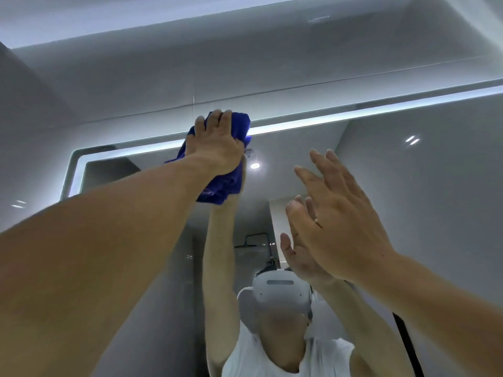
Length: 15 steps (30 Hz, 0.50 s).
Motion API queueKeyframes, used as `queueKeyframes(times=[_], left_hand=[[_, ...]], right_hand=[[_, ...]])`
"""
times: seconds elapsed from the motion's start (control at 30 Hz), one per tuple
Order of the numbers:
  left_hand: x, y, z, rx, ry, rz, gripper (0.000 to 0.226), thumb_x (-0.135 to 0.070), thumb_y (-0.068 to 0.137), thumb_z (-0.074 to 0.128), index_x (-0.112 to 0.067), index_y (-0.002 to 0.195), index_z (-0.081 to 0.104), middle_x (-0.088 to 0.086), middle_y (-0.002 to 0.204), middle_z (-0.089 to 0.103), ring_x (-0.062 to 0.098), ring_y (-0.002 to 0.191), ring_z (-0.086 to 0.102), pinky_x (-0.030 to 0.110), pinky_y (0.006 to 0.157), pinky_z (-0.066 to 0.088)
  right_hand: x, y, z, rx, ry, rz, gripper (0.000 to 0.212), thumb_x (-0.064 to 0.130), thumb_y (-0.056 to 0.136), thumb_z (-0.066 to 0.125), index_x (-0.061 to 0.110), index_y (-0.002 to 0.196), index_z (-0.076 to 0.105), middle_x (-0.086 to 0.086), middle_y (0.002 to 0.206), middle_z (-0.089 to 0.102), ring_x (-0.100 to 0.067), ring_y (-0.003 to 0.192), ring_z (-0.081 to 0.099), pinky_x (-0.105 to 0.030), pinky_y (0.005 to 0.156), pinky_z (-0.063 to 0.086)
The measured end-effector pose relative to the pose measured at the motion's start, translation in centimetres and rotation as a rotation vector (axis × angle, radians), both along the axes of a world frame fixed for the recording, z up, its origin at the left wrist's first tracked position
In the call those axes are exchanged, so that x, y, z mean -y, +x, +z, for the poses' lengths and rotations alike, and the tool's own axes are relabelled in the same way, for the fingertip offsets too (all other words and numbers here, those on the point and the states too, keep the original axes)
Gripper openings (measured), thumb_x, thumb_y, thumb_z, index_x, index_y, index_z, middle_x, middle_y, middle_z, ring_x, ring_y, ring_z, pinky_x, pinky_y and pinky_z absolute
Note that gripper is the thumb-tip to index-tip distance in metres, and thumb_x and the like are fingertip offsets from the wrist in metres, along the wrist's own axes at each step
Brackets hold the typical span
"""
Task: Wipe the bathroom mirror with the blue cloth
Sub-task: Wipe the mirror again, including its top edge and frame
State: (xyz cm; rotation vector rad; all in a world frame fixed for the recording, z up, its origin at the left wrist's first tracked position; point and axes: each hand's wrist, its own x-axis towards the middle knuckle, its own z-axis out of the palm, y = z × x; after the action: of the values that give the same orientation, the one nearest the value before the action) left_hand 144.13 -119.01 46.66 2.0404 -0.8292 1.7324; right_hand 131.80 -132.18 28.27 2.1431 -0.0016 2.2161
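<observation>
The bathroom mirror (408, 213) fills the lower view, with a lit strip along its top and left edges. My left hand (217, 148) is raised to the mirror's top edge and grips a bunched blue cloth (223, 189), pressing it against the glass by the lit strip. Part of the cloth hangs below my wrist. My right hand (337, 216) is lifted in front of the mirror with fingers straight and spread, holding nothing. Whether it touches the glass is unclear. The reflection shows both arms and a person in a white top.
Grey tiled wall (163, 85) rises above the mirror to a white ceiling recess (245, 12). A dark shower fixture (253, 239) and a ceiling light (255, 166) appear in the reflection. A dark vertical strip (408, 346) stands at the lower right.
</observation>
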Motion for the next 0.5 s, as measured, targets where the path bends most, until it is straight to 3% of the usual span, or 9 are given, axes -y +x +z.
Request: queueKeyframes(times=[0.1, 0.2, 0.3, 0.37, 0.5], left_hand=[[0.9, -0.5, -1.0, 0.038, -0.046, 0.012, 0.064, -0.036, 0.097, 0.036, -0.020, 0.154, 0.011, -0.001, 0.161, 0.011, 0.029, 0.147, 0.009, 0.051, 0.115, 0.023], [1.9, -0.7, -6.0, 0.176, 0.021, -0.071, 0.059, -0.036, 0.096, 0.038, -0.022, 0.151, 0.019, 0.000, 0.157, 0.022, 0.026, 0.142, 0.022, 0.048, 0.111, 0.030], [2.5, -1.0, -12.9, 0.212, 0.190, -0.051, 0.062, -0.045, 0.099, 0.031, -0.028, 0.154, 0.007, -0.006, 0.163, 0.005, 0.021, 0.149, 0.007, 0.048, 0.116, 0.023], [2.3, -0.8, -18.6, 0.267, 0.321, -0.013, 0.066, -0.049, 0.098, 0.031, -0.029, 0.154, 0.003, -0.006, 0.163, -0.003, 0.023, 0.151, 0.004, 0.050, 0.115, 0.028], [0.1, -0.1, -28.3, 0.382, 0.751, 0.028, 0.096, -0.057, 0.069, 0.076, -0.027, 0.148, 0.031, -0.004, 0.156, 0.031, 0.024, 0.139, 0.038, 0.043, 0.094, 0.054]], right_hand=[[0.2, -0.5, 0.0, 0.000, -0.012, -0.011, 0.061, 0.045, 0.089, 0.031, 0.027, 0.148, 0.031, 0.007, 0.160, 0.011, -0.008, 0.147, -0.004, -0.020, 0.107, -0.010], [-0.3, -0.9, 0.4, -0.005, -0.006, 0.005, 0.062, 0.046, 0.090, 0.030, 0.030, 0.149, 0.025, 0.009, 0.161, 0.006, -0.004, 0.146, -0.007, -0.017, 0.105, -0.013], [-1.1, -1.3, 0.2, -0.002, 0.008, 0.036, 0.064, 0.047, 0.089, 0.026, 0.030, 0.150, 0.023, 0.010, 0.161, 0.004, -0.003, 0.145, -0.009, -0.023, 0.109, -0.008], [-1.3, -1.7, -0.4, -0.007, -0.002, 0.049, 0.063, 0.048, 0.089, 0.026, 0.030, 0.150, 0.023, 0.010, 0.161, 0.005, -0.004, 0.146, -0.008, -0.025, 0.111, -0.005], [-0.8, -2.4, -1.8, -0.014, -0.032, 0.047, 0.061, 0.045, 0.091, 0.029, 0.030, 0.150, 0.023, 0.008, 0.160, 0.010, -0.003, 0.145, -0.006, -0.017, 0.106, -0.009]])
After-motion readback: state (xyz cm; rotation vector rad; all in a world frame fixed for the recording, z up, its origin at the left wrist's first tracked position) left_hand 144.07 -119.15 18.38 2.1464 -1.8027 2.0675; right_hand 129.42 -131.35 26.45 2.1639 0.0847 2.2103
